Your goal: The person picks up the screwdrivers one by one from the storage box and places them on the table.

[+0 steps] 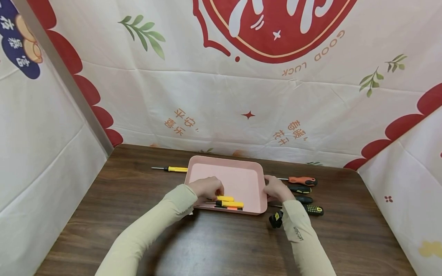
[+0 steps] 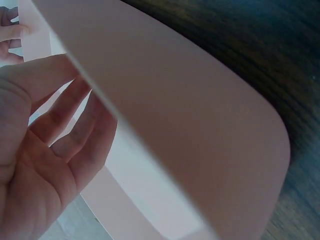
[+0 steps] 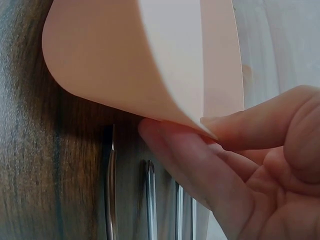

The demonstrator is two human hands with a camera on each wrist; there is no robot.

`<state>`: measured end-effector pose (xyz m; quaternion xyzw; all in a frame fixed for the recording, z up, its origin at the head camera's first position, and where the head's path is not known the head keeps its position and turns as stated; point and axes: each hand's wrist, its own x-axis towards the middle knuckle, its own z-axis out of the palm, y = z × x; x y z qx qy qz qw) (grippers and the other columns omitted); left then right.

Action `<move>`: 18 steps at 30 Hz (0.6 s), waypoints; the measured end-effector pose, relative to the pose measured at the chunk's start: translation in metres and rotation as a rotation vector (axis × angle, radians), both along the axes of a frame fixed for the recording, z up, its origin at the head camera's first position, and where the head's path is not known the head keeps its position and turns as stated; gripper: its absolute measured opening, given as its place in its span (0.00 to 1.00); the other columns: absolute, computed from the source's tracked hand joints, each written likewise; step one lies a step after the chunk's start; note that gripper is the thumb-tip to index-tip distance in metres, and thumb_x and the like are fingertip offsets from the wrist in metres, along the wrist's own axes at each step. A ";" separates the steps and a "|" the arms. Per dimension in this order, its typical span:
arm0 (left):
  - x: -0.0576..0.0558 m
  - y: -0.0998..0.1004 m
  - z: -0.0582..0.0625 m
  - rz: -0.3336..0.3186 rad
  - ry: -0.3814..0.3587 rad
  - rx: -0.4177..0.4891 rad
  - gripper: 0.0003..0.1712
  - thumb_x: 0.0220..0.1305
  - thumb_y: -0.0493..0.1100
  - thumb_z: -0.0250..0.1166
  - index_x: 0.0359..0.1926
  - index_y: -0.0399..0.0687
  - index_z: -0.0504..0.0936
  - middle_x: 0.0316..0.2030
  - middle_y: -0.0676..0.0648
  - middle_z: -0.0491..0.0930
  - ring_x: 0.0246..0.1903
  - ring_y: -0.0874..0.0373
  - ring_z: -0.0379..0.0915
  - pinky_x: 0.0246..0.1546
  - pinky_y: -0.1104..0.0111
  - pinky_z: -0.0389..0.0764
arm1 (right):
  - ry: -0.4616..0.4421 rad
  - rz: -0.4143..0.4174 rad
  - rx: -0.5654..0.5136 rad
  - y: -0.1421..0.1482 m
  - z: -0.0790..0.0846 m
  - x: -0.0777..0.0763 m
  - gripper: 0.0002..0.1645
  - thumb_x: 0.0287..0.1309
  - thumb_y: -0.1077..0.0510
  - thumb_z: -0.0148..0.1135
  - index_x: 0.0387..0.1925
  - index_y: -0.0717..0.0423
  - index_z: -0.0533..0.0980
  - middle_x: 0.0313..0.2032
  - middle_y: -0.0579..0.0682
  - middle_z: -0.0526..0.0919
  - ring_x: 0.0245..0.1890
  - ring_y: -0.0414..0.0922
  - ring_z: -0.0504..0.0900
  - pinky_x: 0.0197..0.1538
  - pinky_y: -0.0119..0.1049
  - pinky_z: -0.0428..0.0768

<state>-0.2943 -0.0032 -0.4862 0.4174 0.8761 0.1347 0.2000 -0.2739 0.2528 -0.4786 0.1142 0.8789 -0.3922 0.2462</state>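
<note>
A pink tray [image 1: 226, 172] lies on the dark wooden table, with yellow-handled screwdrivers [image 1: 232, 204] along its near wall. My left hand [image 1: 208, 187] reaches down inside it, fingers bent at the end of another yellow screwdriver handle [image 1: 226, 198], seemingly pinching it. In the left wrist view, the tray wall [image 2: 165, 100] hides the fingertips of that hand [image 2: 55, 130]. At the tray's right side, my right hand [image 1: 276, 188] pinches the rim. The right wrist view shows the thumb above the tray edge [image 3: 120, 55] and the fingers [image 3: 200, 165] beneath.
Right of the tray lie several screwdrivers, one orange-handled [image 1: 304, 181], another black and yellow [image 1: 314, 209]. A small black and yellow item [image 1: 276, 219] sits near the right sleeve. Another yellow-handled screwdriver [image 1: 177, 169] lies left of the tray. A printed cloth [image 1: 221, 96] hangs behind the table.
</note>
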 end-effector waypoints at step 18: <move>0.000 -0.001 -0.003 -0.033 0.002 0.036 0.08 0.49 0.31 0.63 0.29 0.46 0.83 0.24 0.53 0.77 0.25 0.64 0.67 0.29 0.74 0.71 | 0.001 0.007 0.023 -0.002 0.002 0.000 0.41 0.47 0.72 0.47 0.66 0.64 0.51 0.43 0.64 0.73 0.22 0.46 0.76 0.26 0.41 0.79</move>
